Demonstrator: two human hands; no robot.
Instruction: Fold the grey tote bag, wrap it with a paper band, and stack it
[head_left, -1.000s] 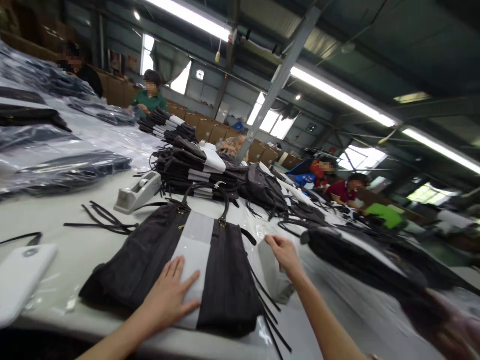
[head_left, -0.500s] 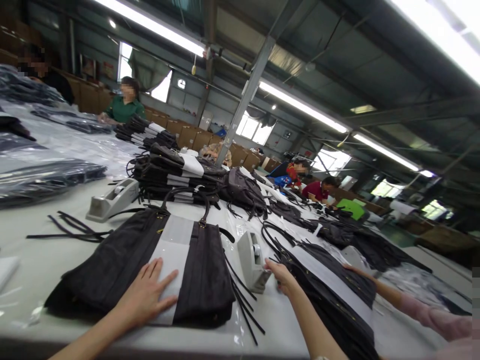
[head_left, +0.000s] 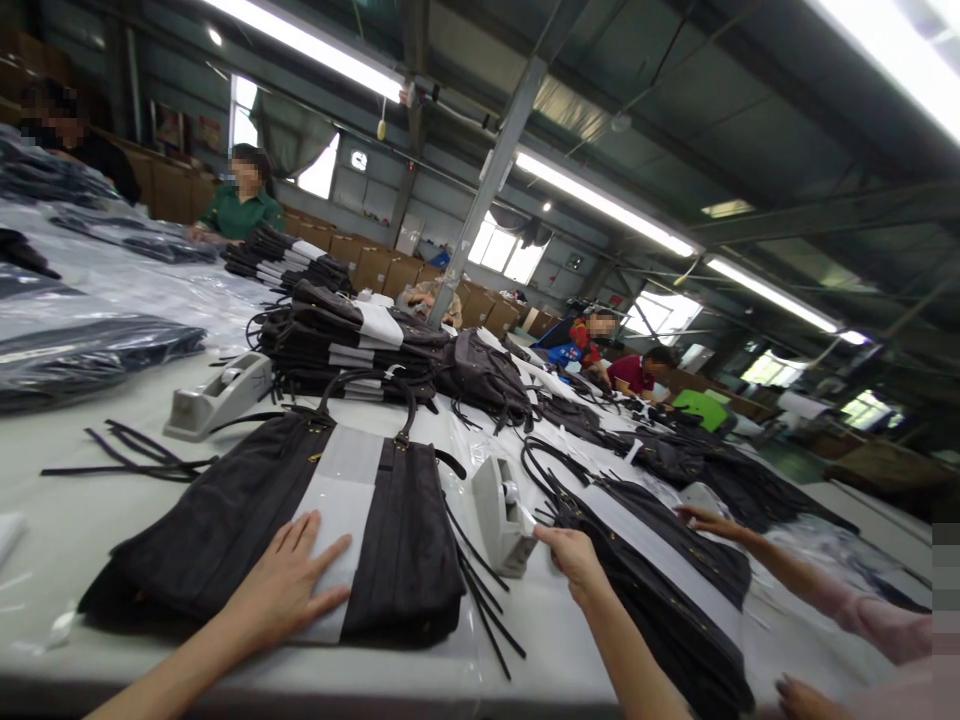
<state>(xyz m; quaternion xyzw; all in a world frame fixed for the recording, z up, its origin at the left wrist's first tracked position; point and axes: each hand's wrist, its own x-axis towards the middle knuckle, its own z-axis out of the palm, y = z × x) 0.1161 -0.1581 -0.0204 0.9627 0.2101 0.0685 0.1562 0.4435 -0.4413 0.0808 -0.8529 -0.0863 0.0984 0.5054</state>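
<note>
**Neighbouring bag laid down, right hand drawn back to the dispenser's near end**

A second ago the second bag (head_left: 667,570) was a raised blur at the right; now it lies on the bench (head_left: 315,675), a co-worker's hand (head_left: 720,527) by its far edge. The right hand (head_left: 577,565), then over the tape dispenser (head_left: 496,520), has come back to its near end. That leaves the dispenser in plain sight between the two bags, within easy reach.

The right grip is nearly closed, thumb and fingertips together at the dispenser; whether they pinch any tape I cannot tell. The left grip is wide open: the left hand (head_left: 281,590) lies flat, fingers spread on the pale band (head_left: 341,495) across the dark bag (head_left: 274,485), holding nothing. This bag lies in front of the person, left of the dispenser, and seems well steadied by that palm.
</note>
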